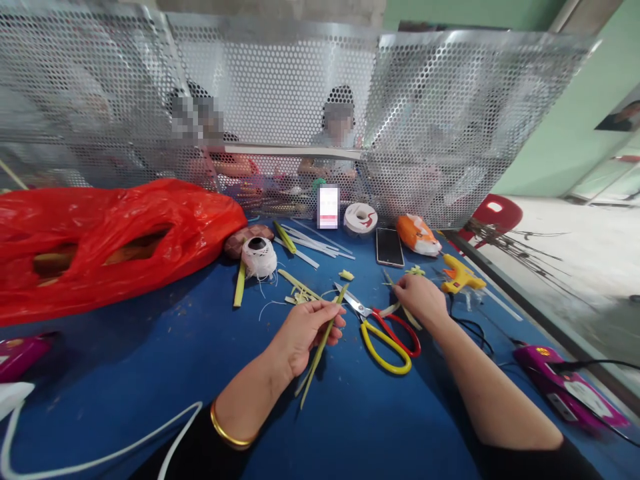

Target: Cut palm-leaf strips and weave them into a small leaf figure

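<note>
My left hand (313,327) pinches narrow green leaf strips (320,350) between thumb and fingers; their long ends hang down toward the table. My right hand (423,300) is lowered to the tabletop with its fingers closed. Thin pale strips show at its fingertips and beneath it, but what lies in its grip is hidden. Between both hands lie scissors (369,311) with one red and one yellow handle, blades pointing to the upper left. Leaf scraps (303,293) are scattered beyond my left hand, and a small leaf piece (346,275) rests above the scissors.
On the blue table (200,360) are a red plastic bag (200,227), white thread ball (260,259), white strips (315,243), ribbon spool (361,217), phone (389,247), orange packet (419,233), yellow glue gun (463,275) and purple box (567,387). A perforated metal screen (280,87) stands behind; people sit beyond it.
</note>
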`<state>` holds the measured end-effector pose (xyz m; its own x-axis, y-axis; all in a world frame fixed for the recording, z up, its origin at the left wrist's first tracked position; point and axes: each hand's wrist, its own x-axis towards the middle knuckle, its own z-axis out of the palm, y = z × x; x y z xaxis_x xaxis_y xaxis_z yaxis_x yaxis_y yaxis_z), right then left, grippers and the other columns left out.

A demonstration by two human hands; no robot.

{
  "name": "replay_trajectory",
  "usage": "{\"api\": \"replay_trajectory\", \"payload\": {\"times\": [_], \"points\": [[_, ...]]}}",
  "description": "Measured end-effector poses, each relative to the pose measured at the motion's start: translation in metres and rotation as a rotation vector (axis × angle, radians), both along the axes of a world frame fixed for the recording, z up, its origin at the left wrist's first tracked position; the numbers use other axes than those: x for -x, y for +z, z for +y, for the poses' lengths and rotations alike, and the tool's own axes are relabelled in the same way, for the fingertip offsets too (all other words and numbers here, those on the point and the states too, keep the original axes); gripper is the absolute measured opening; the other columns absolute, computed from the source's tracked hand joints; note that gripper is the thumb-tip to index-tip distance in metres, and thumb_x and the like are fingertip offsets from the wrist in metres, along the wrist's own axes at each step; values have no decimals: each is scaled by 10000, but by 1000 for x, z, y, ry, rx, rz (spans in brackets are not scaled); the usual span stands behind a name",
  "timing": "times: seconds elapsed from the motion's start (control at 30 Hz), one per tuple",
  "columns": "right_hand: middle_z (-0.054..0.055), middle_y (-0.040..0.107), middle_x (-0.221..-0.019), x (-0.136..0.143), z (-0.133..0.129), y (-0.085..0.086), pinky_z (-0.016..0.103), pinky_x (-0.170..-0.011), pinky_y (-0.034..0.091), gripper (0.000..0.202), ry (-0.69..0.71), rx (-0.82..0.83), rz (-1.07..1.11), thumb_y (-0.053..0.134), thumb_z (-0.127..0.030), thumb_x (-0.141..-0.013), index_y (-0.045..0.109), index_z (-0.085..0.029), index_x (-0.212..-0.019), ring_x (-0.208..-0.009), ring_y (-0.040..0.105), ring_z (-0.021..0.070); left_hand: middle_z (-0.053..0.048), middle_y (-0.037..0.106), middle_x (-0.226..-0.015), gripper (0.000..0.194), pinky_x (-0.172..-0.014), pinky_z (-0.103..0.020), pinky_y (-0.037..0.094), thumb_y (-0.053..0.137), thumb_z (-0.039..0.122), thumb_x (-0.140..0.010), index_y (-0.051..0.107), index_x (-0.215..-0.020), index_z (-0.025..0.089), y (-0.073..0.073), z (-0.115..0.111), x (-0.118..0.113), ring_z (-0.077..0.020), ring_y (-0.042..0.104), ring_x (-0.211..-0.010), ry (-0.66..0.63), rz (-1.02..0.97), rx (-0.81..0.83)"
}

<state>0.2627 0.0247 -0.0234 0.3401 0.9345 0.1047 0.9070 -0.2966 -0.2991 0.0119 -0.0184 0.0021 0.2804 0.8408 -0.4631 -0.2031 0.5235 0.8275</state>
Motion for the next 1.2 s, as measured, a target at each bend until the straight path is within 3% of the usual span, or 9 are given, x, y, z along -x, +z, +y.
{"api": "replay_trajectory", "payload": {"times": [0.13, 0.23, 0.27, 0.33, 0.53, 0.63, 0.9, 1.2], "points": [[69, 679, -728, 8, -8, 12, 294, -587, 396, 231, -1, -212, 95, 502, -344, -845, 676, -196, -810, -694, 613, 219, -42, 658, -683, 127, -561, -227, 469, 707, 248, -785, 696, -776, 121, 0, 1, 0, -100, 601, -546, 38, -27, -23], [43, 654, -757, 20, -19, 25, 274, -619, 431, 288, 83, -402, 242, 459, -408, -888, 641, -184, -890, -667, 573, 174, -48, 671, -692, 131, -577, -237, 477, 729, 245, -770, 703, -779, 118, 1, 1, 1, -107, 610, -551, 79, -57, -38], [37, 636, -732, 25, -23, 29, 276, -608, 427, 263, 148, -512, 393, 508, -410, -867, 636, -180, -860, -646, 550, 169, -49, 675, -695, 129, -582, -240, 480, 730, 243, -770, 707, -786, 117, 1, 1, 1, -108, 612, -553, 89, -67, -40], [18, 607, -700, 35, -30, 35, 276, -604, 416, 220, 257, -571, 639, 599, -405, -814, 634, -189, -791, -635, 521, 159, -50, 679, -696, 119, -593, -243, 486, 721, 232, -779, 714, -798, 115, 2, 1, 0, -110, 618, -560, 106, -77, -42], [-20, 565, -618, 65, -43, 31, 256, -543, 381, 270, 313, -232, 1202, 732, -441, -716, 633, -191, -726, -551, 467, 123, -39, 688, -726, 149, -611, -225, 480, 724, 283, -783, 724, -809, 137, 0, 2, 0, -107, 632, -616, 151, -97, -91], [-22, 555, -608, 80, -51, 24, 243, -542, 378, 276, 333, -136, 1343, 761, -425, -708, 631, -182, -706, -552, 467, 111, -45, 707, -772, 175, -635, -214, 480, 741, 308, -765, 742, -835, 148, -2, 1, -1, -107, 637, -670, 172, -103, -125], [-31, 520, -583, 99, -64, 22, 225, -515, 348, 264, 395, -123, 1318, 769, -401, -701, 634, -177, -659, -537, 416, 93, -78, 744, -873, 186, -694, -241, 496, 764, 313, -729, 758, -829, 156, -2, -1, -5, -148, 667, -776, 229, -157, -144], [-34, 529, -578, 105, -65, 15, 209, -481, 326, 257, 376, -72, 1334, 768, -387, -692, 627, -174, -659, -514, 426, 85, -58, 732, -748, 278, -670, -234, 492, 803, 379, -666, 760, -807, 143, -3, -1, -6, -117, 636, -650, 205, -211, -173]]}}
